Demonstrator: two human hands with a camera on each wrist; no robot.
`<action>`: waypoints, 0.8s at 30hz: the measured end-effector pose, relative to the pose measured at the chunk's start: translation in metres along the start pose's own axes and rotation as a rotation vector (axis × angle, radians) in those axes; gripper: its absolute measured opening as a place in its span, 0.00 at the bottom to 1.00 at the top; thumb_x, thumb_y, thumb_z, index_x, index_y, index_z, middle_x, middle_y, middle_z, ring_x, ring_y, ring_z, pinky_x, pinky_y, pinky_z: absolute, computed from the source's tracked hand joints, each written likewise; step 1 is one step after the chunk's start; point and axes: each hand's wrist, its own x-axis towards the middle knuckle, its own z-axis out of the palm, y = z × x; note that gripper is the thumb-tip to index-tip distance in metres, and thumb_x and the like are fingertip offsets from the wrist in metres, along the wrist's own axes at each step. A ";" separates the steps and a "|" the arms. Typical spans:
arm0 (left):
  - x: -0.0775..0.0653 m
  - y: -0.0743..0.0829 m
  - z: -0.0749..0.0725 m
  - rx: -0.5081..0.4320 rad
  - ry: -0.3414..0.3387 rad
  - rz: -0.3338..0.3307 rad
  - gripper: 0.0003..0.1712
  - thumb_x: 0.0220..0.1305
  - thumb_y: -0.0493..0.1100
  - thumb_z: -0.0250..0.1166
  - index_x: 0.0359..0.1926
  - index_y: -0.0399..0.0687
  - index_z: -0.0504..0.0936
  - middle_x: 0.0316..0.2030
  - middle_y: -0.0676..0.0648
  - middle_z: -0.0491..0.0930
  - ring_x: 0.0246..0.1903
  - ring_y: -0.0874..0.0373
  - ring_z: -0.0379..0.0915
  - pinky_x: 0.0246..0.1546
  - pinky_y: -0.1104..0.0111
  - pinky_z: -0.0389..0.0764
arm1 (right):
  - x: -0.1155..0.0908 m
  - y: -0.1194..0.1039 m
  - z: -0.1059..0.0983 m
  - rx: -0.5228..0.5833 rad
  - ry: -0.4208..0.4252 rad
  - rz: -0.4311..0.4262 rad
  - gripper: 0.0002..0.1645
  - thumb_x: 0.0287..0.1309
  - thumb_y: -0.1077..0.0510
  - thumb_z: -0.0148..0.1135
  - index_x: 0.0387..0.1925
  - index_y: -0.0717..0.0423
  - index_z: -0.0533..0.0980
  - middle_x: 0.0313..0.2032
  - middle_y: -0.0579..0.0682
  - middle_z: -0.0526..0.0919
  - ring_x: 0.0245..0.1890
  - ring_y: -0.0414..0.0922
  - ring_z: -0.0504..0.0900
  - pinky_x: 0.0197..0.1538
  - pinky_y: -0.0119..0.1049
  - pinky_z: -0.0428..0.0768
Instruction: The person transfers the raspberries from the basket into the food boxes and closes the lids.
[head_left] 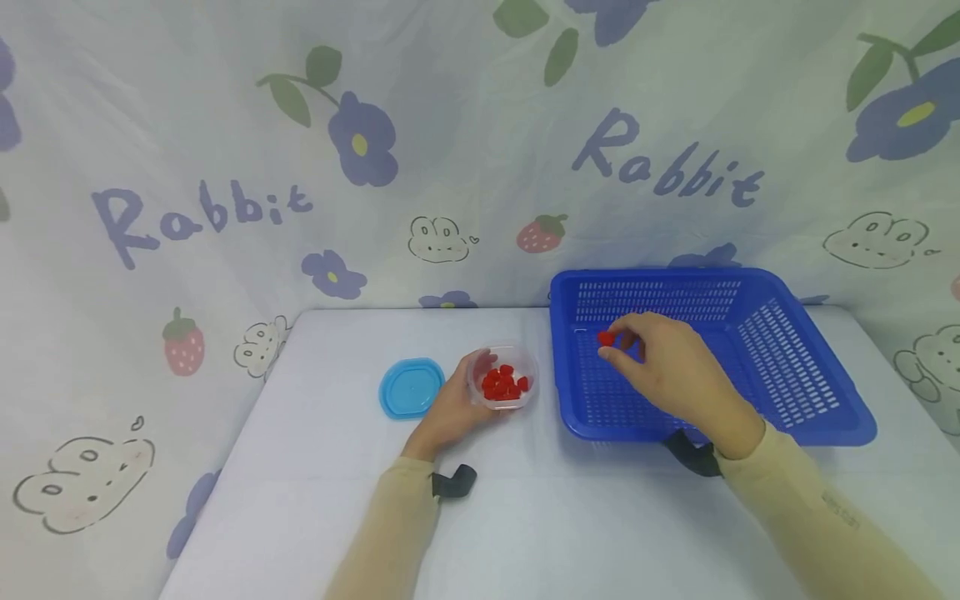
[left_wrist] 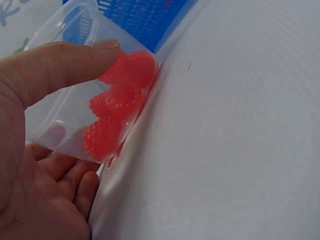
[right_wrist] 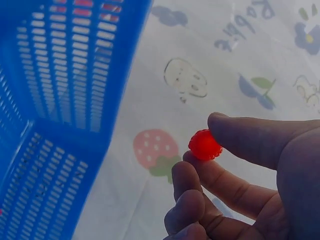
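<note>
Between thumb and index fingertip, my right hand (head_left: 675, 375) pinches one red raspberry (right_wrist: 205, 146), which looks like a toy. In the head view this raspberry is over the left part of a blue slotted plastic basket (head_left: 588, 432). My left hand (head_left: 453, 410) holds a small clear plastic tub (head_left: 532, 371) just left of the basket. The left thumb lies across the tub's side in the left wrist view, with the other fingers on its far side. Several red raspberries (left_wrist: 102, 137) are heaped at the tub's bottom.
A light blue lid (head_left: 411, 390) lies on the white table (head_left: 525, 533) left of the tub. Behind the table hangs a printed cloth (head_left: 480, 150) with flowers, rabbits and strawberries. The basket's raised walls stand close to the cloth. Dark straps (head_left: 453, 482) show at both wrists.
</note>
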 end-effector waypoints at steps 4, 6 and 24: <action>0.001 0.001 0.001 0.004 0.001 -0.002 0.53 0.40 0.55 0.76 0.65 0.73 0.54 0.60 0.63 0.64 0.61 0.63 0.58 0.53 0.54 0.73 | -0.005 -0.006 0.007 0.019 -0.004 0.023 0.14 0.55 0.48 0.63 0.40 0.51 0.78 0.30 0.45 0.78 0.26 0.42 0.70 0.26 0.34 0.71; 0.001 0.001 0.001 0.011 0.005 -0.002 0.53 0.40 0.55 0.76 0.65 0.74 0.54 0.60 0.63 0.64 0.61 0.62 0.58 0.53 0.54 0.73 | -0.008 -0.009 0.010 0.027 -0.001 0.027 0.15 0.55 0.48 0.64 0.41 0.51 0.78 0.31 0.45 0.78 0.27 0.42 0.70 0.26 0.34 0.71; 0.000 0.003 0.001 -0.014 -0.006 -0.040 0.55 0.39 0.55 0.76 0.66 0.72 0.54 0.60 0.66 0.63 0.62 0.63 0.56 0.57 0.49 0.68 | -0.008 -0.038 0.048 0.122 0.050 0.039 0.15 0.52 0.51 0.67 0.40 0.52 0.79 0.28 0.44 0.76 0.27 0.42 0.71 0.28 0.32 0.72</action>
